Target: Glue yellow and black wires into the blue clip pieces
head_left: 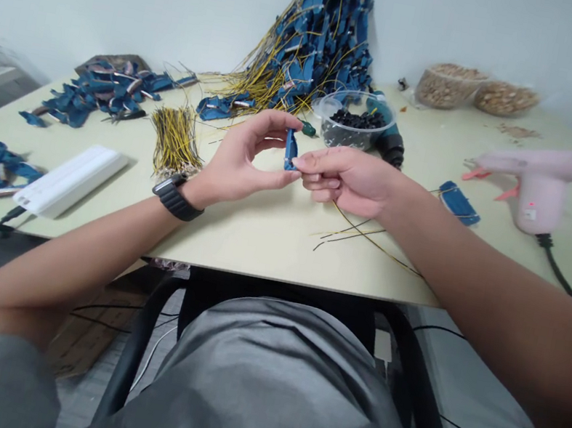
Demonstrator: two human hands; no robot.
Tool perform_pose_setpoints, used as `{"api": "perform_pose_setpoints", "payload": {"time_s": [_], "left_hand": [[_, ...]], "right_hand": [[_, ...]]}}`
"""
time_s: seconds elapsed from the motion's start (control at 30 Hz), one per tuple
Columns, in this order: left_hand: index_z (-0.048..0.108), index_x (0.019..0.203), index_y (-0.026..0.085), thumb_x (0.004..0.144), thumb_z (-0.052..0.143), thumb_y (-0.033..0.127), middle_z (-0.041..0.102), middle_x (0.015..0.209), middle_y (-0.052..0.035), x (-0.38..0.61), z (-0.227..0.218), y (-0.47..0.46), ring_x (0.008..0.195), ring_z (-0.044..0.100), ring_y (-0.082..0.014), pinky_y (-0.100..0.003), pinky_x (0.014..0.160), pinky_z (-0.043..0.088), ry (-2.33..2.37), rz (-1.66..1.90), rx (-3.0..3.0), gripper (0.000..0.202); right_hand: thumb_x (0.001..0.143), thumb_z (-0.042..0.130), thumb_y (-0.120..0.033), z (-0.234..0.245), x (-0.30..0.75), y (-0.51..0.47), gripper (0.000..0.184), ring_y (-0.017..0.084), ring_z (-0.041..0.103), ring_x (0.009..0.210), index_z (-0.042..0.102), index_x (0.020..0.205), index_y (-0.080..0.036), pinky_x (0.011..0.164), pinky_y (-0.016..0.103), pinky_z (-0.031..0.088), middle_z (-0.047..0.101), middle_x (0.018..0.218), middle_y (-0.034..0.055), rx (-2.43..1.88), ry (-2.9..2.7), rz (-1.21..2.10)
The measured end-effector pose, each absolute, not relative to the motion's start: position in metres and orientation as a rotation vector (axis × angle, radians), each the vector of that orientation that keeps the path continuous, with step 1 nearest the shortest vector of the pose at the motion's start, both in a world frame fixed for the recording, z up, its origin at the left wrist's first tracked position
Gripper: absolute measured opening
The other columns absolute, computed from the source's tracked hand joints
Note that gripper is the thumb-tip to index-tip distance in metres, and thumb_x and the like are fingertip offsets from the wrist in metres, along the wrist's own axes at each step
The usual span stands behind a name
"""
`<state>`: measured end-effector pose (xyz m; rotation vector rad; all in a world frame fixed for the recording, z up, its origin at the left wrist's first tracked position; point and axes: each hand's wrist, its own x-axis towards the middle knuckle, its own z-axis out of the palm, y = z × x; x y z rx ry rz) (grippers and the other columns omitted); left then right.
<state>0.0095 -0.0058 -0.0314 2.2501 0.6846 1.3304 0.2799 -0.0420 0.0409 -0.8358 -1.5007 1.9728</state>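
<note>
Operator: I'm watching from afar, on the head view. The blue piece (290,150) stands mid-picture, lifted over the tabletop (269,248), its long axis running nearly twelve to six.

Partner: Which hand is nearer?

Operator: Both are on it. My left hand (245,159) comes in from nine o'clock, forefinger at the piece's upper end and thumb at the lower, so those fingers pinch it lengthwise. My right hand (352,181) comes from between three and four, its fingers pressed together on the piece's lower end. Whether a thin wire sits in that pinch, I can't tell.

Partner: So the right hand's grip meets the lower tip from the side. What's around it?

Operator: Thin, limp yellow and black wires (357,232) stray out below the right hand, between four and five. At nine, a bristly wire bundle (172,142); at twelve, a tall tangled heap (321,43) of curved blue parts and wires.

Partner: And to the right?

Operator: At two, a round clear plastic tub (359,131) of small, matte black parts. Out at three, a smooth pink glue gun (540,185), with another blue part (459,203), flat and slightly bowed, lying nearer to me.
</note>
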Motion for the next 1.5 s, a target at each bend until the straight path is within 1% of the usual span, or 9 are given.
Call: {"api": "perform_pose_setpoints", "payload": {"time_s": [0.13,0.27,0.37,0.5,0.63,0.97,1.27,1.4,1.5], "left_hand": [[0.082,0.168,0.031,0.105,0.097,0.087,0.09,0.152,-0.0123,0.006,-0.022,-0.015,0.12,0.084,-0.0317,-0.06,0.113,0.074,0.752,1.347,2.541,0.086],[0.081,0.169,0.037,0.106,0.093,0.089,0.088,0.158,-0.0092,0.004,-0.014,-0.022,0.108,0.077,-0.0295,-0.062,0.105,0.074,0.833,1.287,2.671,0.083],[0.082,0.171,0.032,0.108,0.083,0.098,0.086,0.163,-0.0148,0.007,-0.01,-0.028,0.116,0.08,-0.0338,-0.061,0.105,0.073,0.908,1.244,2.688,0.091],[0.082,0.171,0.027,0.112,0.074,0.103,0.082,0.164,-0.0216,0.014,-0.006,-0.037,0.145,0.079,-0.0438,-0.06,0.118,0.07,1.008,1.168,2.667,0.097],[0.081,0.173,0.026,0.119,0.063,0.101,0.081,0.166,-0.0228,0.02,-0.004,-0.041,0.152,0.075,-0.0449,-0.063,0.131,0.066,1.026,1.139,2.69,0.094],[0.075,0.179,0.027,0.126,0.045,0.1,0.078,0.167,-0.0231,0.027,-0.009,-0.042,0.155,0.071,-0.0465,-0.065,0.134,0.06,1.07,1.126,2.754,0.095],[0.075,0.175,0.03,0.135,0.029,0.087,0.08,0.168,-0.0186,0.035,-0.016,-0.042,0.155,0.077,-0.0389,-0.062,0.137,0.062,0.888,1.189,2.667,0.083],[0.067,0.177,0.037,0.134,0.025,0.09,0.074,0.175,-0.0162,0.031,-0.028,-0.028,0.149,0.081,-0.0368,-0.058,0.124,0.068,0.804,1.271,2.473,0.08],[0.06,0.179,0.038,0.129,0.022,0.099,0.077,0.164,-0.0176,0.025,-0.033,-0.019,0.121,0.087,-0.0329,-0.054,0.106,0.072,0.765,1.249,2.326,0.087]], "right_hand": [[0.115,0.085,-0.008,0.032,0.283,-0.035,0.046,0.01,0.017,0.068,0.064,0.076,-0.017,0.053,0.02,0.024,0.04,0.076,-0.0052,-0.769,-1.55,1.989],[0.106,0.092,-0.008,0.03,0.285,-0.032,0.042,0.01,0.018,0.068,0.064,0.077,-0.018,0.054,0.02,0.025,0.041,0.077,-0.0047,-0.75,-1.598,1.99],[0.101,0.092,-0.005,0.031,0.286,-0.032,0.044,0.009,0.019,0.068,0.059,0.076,-0.019,0.054,0.019,0.026,0.041,0.08,-0.0041,-0.748,-1.596,2.005],[0.099,0.079,0.003,0.034,0.286,-0.035,0.035,0.01,0.018,0.067,0.059,0.08,-0.019,0.053,0.019,0.027,0.047,0.083,-0.0016,-0.779,-1.521,2.061],[0.09,0.072,0.006,0.035,0.285,-0.036,0.03,0.012,0.015,0.069,0.059,0.083,-0.02,0.052,0.019,0.027,0.046,0.085,-0.0008,-0.793,-1.467,2.093],[0.096,0.084,-0.005,0.031,0.288,-0.028,0.033,0.012,0.019,0.069,0.058,0.087,-0.022,0.053,0.018,0.03,0.042,0.086,-0.002,-0.734,-1.475,2.148],[0.12,0.061,-0.004,0.046,0.279,-0.046,0.039,0.008,0.027,0.065,0.067,0.083,-0.015,0.051,0.013,0.03,0.047,0.083,-0.0006,-0.863,-1.268,2.155],[0.122,0.066,-0.006,0.045,0.275,-0.048,0.036,0.01,0.039,0.068,0.07,0.087,-0.016,0.054,0.017,0.037,0.054,0.085,0.0009,-0.833,-1.274,2.077],[0.12,0.08,-0.014,0.038,0.276,-0.044,0.028,0.013,0.053,0.073,0.076,0.092,-0.017,0.062,0.022,0.05,0.067,0.091,0.005,-0.827,-1.417,1.937]]}}
